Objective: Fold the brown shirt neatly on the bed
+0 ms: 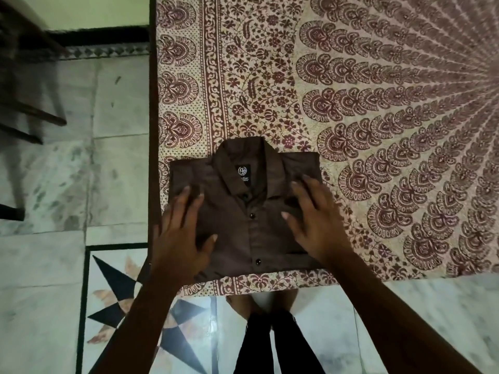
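Plainly, the brown shirt (pixel 251 228) lies as a buttoned, compact rectangle, its collar (pixel 240 155) pointing away from the person. It sits on the patterned bed (pixel 378 130) right at a corner, so the floor (pixel 54 184) begins just left of the shirt and just beyond its near hem. The left hand (pixel 181 238) lies flat on the shirt's left part, fingers spread and straight, gripping nothing. The right hand (pixel 316 225) presses the shirt's right part the same way, fingers splayed, holding nothing. The risk, as I judge it, is drag: palms sliding outward could pull the tucked sides loose or rumple the front, and a sideways push could nudge the shirt off the corner.
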A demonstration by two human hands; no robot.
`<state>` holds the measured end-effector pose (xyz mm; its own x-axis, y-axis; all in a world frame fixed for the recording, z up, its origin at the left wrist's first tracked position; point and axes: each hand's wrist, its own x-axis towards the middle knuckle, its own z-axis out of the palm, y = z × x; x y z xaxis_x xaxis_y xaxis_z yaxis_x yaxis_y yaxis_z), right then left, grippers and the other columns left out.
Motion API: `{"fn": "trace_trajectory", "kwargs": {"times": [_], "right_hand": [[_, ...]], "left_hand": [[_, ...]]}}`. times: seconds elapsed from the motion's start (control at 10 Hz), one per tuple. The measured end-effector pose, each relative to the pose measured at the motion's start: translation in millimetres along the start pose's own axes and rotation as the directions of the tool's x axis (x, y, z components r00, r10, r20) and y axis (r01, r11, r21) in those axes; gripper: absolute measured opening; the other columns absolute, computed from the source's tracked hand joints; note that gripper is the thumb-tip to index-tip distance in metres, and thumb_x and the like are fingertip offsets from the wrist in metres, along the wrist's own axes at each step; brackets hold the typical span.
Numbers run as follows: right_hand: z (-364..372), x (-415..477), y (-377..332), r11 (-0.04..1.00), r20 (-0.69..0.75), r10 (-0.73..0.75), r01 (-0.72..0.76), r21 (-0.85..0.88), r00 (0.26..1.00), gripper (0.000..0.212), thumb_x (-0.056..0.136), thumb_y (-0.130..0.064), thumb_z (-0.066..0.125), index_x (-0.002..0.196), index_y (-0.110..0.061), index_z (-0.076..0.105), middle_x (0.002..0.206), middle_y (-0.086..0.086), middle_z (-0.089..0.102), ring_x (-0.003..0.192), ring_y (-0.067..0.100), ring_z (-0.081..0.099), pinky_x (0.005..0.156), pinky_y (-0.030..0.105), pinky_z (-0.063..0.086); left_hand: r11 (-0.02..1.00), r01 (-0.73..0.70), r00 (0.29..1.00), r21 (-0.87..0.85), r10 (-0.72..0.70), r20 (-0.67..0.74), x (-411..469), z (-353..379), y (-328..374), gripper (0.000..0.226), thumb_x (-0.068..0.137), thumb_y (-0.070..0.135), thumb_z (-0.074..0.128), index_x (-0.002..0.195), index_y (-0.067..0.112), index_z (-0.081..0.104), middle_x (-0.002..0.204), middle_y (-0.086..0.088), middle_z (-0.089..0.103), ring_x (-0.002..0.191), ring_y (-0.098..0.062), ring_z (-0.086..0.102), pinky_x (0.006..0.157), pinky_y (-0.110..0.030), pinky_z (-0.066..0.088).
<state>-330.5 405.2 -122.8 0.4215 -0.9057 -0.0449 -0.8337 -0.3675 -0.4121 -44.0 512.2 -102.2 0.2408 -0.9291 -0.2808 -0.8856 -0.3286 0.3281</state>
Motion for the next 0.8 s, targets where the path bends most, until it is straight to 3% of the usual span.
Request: {"fn": "trace_trajectory", "kwargs": {"times": [0.1, 0.2, 0.3, 0.4, 0.5, 0.6, 0.7, 0.8], "right_hand": [[17.9, 26.3, 14.5, 0.996, 0.173, 0.000, 0.016, -0.091, 0.985, 0.070, 0.102, -0.061, 0.036, 0.162, -0.025, 0.029, 0.172, 0.001, 0.018, 0.158, 0.028, 0.019, 0.119, 0.058, 0.031], [19.7, 42.1, 24.6, 0.989, 0.208, 0.090, -0.062, -0.137, 0.974, 0.070, 0.103, -0.063, 0.021, 0.163, -0.027, 0.024, 0.174, 0.001, 0.011, 0.158, 0.027, 0.020, 0.124, 0.058, 0.024], [9.1, 27.4, 1.1, 0.987, 0.127, 0.076, -0.056, -0.151, 0.989, 0.069, 0.106, -0.059, 0.028, 0.164, -0.021, 0.023, 0.174, 0.009, 0.010, 0.160, 0.030, 0.012, 0.128, 0.055, 0.016], [2.4, -17.3, -23.2, 0.992, 0.032, -0.007, 0.011, -0.128, 0.999, 0.070, 0.106, -0.049, 0.045, 0.163, -0.013, 0.026, 0.173, 0.012, 0.013, 0.161, 0.029, 0.007, 0.128, 0.054, 0.017], [13.4, -62.5, -21.0, 0.990, 0.095, -0.068, 0.079, -0.115, 0.993, 0.073, 0.103, -0.052, 0.050, 0.162, -0.014, 0.030, 0.173, 0.010, 0.015, 0.161, 0.029, 0.009, 0.125, 0.055, 0.023], [32.4, -89.6, 4.1, 0.975, 0.191, 0.001, 0.042, -0.220, 0.981, 0.079, 0.100, -0.064, 0.045, 0.163, -0.020, 0.028, 0.174, 0.006, 0.011, 0.161, 0.029, 0.010, 0.121, 0.056, 0.028], [28.2, -94.0, 21.4, 0.970, 0.178, 0.084, -0.039, -0.240, 0.980, 0.085, 0.098, -0.070, 0.045, 0.164, -0.022, 0.023, 0.174, 0.005, 0.011, 0.160, 0.029, 0.013, 0.123, 0.052, 0.025], [18.0, -91.8, 16.7, 0.993, 0.133, 0.095, -0.083, -0.087, 0.987, 0.079, 0.101, -0.061, 0.044, 0.163, -0.016, 0.025, 0.173, 0.008, 0.016, 0.159, 0.031, 0.020, 0.123, 0.051, 0.026]], "left_hand": [[0.998, -0.047, 0.989, 0.048, 0.040, 0.142, 27.5, 12.0, -5.2, 0.113, 0.074, 0.074, 0.065, 0.163, 0.034, 0.008, 0.173, 0.006, 0.000, 0.159, -0.029, 0.006, 0.115, -0.065, 0.030], [0.996, -0.004, 0.985, 0.089, -0.012, 0.171, 32.3, 18.6, -5.5, 0.113, 0.077, 0.069, 0.068, 0.164, 0.027, 0.009, 0.173, 0.001, -0.004, 0.159, -0.032, -0.001, 0.121, -0.062, 0.022], [0.992, 0.006, 1.000, 0.125, -0.009, 0.023, 15.6, 14.2, 17.4, 0.094, 0.082, 0.050, 0.072, 0.160, 0.020, 0.028, 0.171, -0.011, 0.012, 0.157, -0.040, 0.008, 0.123, -0.060, 0.016], [0.982, -0.051, 0.998, 0.182, 0.059, -0.034, -8.0, 21.8, 26.0, 0.084, 0.081, 0.055, 0.060, 0.153, 0.016, 0.041, 0.167, -0.010, 0.026, 0.154, -0.036, 0.023, 0.119, -0.059, 0.024], [0.989, -0.043, 0.997, 0.140, 0.033, 0.073, -20.1, 35.1, 17.5, 0.091, 0.084, 0.064, 0.051, 0.159, 0.018, 0.028, 0.172, -0.003, 0.014, 0.156, -0.035, 0.017, 0.114, -0.062, 0.033], [0.987, -0.052, 0.996, 0.152, 0.040, 0.082, -23.3, 47.9, 10.3, 0.092, 0.087, 0.066, 0.047, 0.162, 0.018, 0.022, 0.173, -0.001, 0.008, 0.158, -0.035, 0.012, 0.114, -0.060, 0.034], [0.991, -0.059, 0.996, 0.122, 0.051, 0.070, -21.6, 45.0, 11.5, 0.088, 0.089, 0.063, 0.048, 0.161, 0.018, 0.023, 0.173, -0.002, 0.008, 0.158, -0.036, 0.011, 0.115, -0.060, 0.033], [0.995, -0.017, 1.000, -0.094, 0.017, -0.008, -29.1, 38.3, 24.4, 0.074, 0.096, 0.045, 0.060, 0.158, 0.014, 0.032, 0.170, -0.008, 0.017, 0.153, -0.038, 0.023, 0.115, -0.060, 0.038]]}}
